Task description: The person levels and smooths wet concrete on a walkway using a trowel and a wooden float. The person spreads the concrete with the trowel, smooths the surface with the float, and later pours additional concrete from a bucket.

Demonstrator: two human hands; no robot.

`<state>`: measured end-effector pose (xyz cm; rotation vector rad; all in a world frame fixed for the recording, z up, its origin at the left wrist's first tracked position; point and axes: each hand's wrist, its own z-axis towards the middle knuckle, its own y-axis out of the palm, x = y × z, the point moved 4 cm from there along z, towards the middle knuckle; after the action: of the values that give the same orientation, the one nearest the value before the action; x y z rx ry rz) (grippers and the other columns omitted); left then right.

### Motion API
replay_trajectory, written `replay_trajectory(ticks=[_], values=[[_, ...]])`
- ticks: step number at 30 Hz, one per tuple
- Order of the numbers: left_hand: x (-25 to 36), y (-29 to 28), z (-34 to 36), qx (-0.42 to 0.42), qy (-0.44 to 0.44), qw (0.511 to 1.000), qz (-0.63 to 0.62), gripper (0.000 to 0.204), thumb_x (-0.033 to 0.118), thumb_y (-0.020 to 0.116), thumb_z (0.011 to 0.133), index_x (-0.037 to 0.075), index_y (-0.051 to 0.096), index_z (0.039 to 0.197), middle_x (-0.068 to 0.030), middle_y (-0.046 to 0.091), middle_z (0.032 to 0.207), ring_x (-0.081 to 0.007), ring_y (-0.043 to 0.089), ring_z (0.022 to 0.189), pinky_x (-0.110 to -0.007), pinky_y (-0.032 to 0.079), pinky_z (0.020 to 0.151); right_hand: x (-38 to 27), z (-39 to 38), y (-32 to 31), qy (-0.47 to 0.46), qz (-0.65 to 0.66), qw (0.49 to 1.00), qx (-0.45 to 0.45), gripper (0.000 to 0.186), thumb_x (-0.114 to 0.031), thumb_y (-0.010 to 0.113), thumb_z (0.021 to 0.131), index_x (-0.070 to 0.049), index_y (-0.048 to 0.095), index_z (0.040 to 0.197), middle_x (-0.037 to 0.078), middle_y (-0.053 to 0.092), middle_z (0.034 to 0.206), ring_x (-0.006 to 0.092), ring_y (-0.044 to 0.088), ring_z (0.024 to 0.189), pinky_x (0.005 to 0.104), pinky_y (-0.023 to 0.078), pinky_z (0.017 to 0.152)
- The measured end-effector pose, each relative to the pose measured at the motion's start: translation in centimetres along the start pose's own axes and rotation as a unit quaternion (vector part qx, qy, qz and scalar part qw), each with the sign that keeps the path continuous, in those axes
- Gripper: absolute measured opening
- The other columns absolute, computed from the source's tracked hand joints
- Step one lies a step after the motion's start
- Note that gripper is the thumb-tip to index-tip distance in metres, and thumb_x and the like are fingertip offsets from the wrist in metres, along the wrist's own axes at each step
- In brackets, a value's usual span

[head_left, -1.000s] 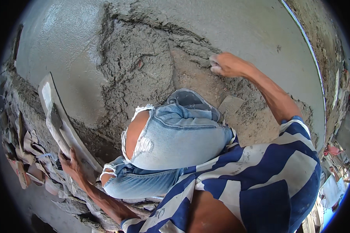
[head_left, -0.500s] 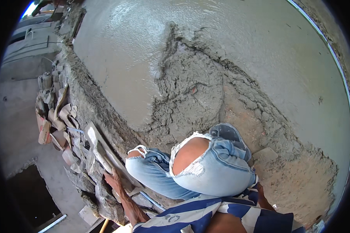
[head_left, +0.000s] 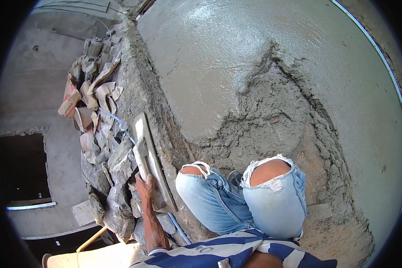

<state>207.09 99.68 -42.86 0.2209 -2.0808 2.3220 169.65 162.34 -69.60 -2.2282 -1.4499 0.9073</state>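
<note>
My left hand (head_left: 145, 190) is closed around the handle of a long, flat plastering float (head_left: 158, 172). The float is crusted with grey mortar and lies along the rough edge left of my bent knees, beside a heap of rubble. Ahead of my knees is a coarse mound of wet mortar (head_left: 265, 114). It joins a smooth, shiny layer of wet mortar (head_left: 196, 71) that spreads away to the far side. My right hand is out of sight.
Broken concrete chunks (head_left: 120, 163) and torn brown paper sacks (head_left: 70, 102) are piled at the left. Beyond them lies a dark square opening (head_left: 22, 163). A yellow pipe (head_left: 92, 239) sits lower left. A pale straight strip (head_left: 371, 42) bounds the wet layer at right.
The view has swung left, so the scene sits further right. My left hand still grips the float. My right forearm, partly visible before, has left the picture.
</note>
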Motion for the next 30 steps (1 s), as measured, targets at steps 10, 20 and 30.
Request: replay_trajectory(ticks=[10,20,30], values=[[2.2,0.9,0.5,-0.102,-0.031,0.987,-0.123,0.047,0.029,0.064,0.087,-0.002,0.052,0.12,-0.0164,0.063,0.103,-0.0268,0.06,0.09,-0.037,0.046,0.084,-5.7,-0.9,-7.2,-0.114,0.025,0.993,0.025,0.032,-0.025,0.066,0.082,0.0,0.047,0.089,0.016,0.05,0.071,0.035,0.047,0.063,0.0449,0.041,0.061],[0.3,2.2,2.6,-0.093,-0.019,0.993,-0.075,0.047,0.032,0.058,0.094,-0.004,0.052,0.124,-0.0157,0.064,0.102,-0.0241,0.058,0.084,-0.036,0.046,0.077,-31.9,8.2,-12.7,-0.294,-0.201,0.934,-0.041,0.041,-0.033,0.064,0.087,-0.004,0.053,0.114,0.02,0.064,0.082,0.0378,0.063,0.075,0.0455,0.048,0.069],[-0.6,2.3,1.9,-0.114,-0.083,0.985,-0.099,0.051,0.036,0.06,0.092,-0.002,0.051,0.126,-0.0145,0.064,0.107,-0.0236,0.058,0.093,-0.035,0.045,0.085,-37.6,8.2,-6.5,-0.357,-0.2,0.899,-0.155,0.039,-0.03,0.064,0.088,-0.004,0.058,0.116,0.023,0.066,0.086,0.0383,0.065,0.079,0.0435,0.05,0.071]])
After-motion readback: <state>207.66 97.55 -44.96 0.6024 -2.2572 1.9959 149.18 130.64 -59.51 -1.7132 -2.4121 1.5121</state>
